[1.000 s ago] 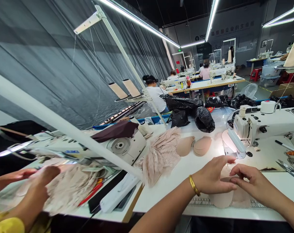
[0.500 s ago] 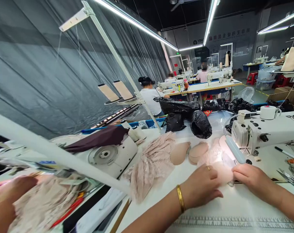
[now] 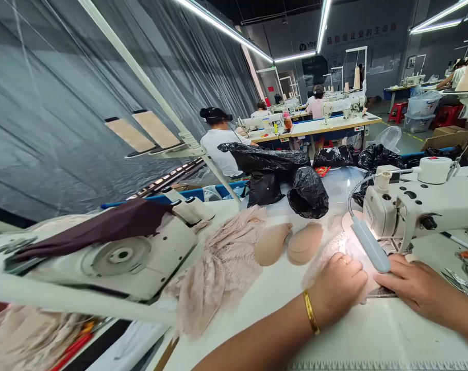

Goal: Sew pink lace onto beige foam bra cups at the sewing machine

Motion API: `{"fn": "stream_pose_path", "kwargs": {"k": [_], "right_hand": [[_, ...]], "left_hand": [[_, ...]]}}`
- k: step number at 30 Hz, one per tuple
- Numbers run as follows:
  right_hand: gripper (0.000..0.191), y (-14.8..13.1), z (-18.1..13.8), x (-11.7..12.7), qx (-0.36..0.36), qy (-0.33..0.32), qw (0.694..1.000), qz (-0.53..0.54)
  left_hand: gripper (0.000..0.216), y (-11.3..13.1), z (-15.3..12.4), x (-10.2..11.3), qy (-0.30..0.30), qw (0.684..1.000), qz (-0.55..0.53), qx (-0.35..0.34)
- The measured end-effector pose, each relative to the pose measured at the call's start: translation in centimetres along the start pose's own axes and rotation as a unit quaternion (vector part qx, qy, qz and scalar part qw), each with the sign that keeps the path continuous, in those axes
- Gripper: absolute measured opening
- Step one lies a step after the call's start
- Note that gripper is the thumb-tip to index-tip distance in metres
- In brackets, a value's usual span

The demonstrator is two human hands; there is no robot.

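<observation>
My left hand [image 3: 340, 293], with a gold bangle and a ring, lies curled over a pale pink lace piece [image 3: 340, 247] on the white table, pressing it down beside the sewing machine [image 3: 419, 203]. My right hand [image 3: 414, 286] rests flat on the same fabric under the machine's lit head, fingers pointing left toward the needle area, which the small lamp [image 3: 369, 245] partly hides. Two beige foam bra cups [image 3: 290, 242] sit just beyond my left hand.
A heap of pink lace [image 3: 218, 263] lies left of the cups. Another sewing machine [image 3: 114, 252] with dark cloth on it stands at left. Black plastic bags [image 3: 296, 180] fill the table's far side. Scissors [image 3: 464, 281] lie at right. Other people sew at far tables.
Both hands have slid forward with the fabric, from the table's near edge to under the machine head. The neighbouring person's hands at lower left have dropped out of view.
</observation>
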State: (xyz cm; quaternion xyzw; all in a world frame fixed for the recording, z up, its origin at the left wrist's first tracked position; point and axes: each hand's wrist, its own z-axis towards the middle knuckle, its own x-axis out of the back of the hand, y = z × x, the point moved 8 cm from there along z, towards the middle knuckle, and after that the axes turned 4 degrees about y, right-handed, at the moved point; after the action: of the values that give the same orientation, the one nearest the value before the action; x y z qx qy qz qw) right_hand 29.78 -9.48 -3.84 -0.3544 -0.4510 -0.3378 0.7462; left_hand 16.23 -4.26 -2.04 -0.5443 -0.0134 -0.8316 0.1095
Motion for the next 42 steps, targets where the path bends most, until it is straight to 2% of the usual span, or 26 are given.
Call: {"fn": "stream_pose_path", "kwargs": {"k": [5,19,25,31,39,42], "right_hand": [[0.048,0.3,-0.1,-0.2,-0.012,-0.009,1.000,0.002],[0.039,0.3,-0.2,-0.4,-0.014,-0.014,1.000,0.022],[0.034,0.6,0.2,-0.7,-0.042,-0.021,0.999,0.015],[0.038,1.3,0.3,-1.3,-0.060,-0.003,0.998,-0.034],[0.046,1.3,0.5,-1.0,-0.057,0.017,0.995,-0.076],[0.042,1.2,0.4,-1.0,-0.049,0.013,0.995,-0.089]], "left_hand": [[0.019,0.3,0.3,0.0,0.029,1.000,0.009,0.005],[0.018,0.4,0.7,-0.7,-0.004,0.999,-0.015,0.031],[0.019,-1.0,1.4,-1.1,-0.041,0.999,-0.029,0.000],[0.016,-2.7,1.9,-1.4,-0.030,0.998,-0.043,-0.020],[0.021,-3.6,2.1,-1.7,-0.032,0.999,-0.039,-0.018],[0.023,-3.8,2.1,-1.6,-0.036,0.998,-0.037,-0.021]]}}
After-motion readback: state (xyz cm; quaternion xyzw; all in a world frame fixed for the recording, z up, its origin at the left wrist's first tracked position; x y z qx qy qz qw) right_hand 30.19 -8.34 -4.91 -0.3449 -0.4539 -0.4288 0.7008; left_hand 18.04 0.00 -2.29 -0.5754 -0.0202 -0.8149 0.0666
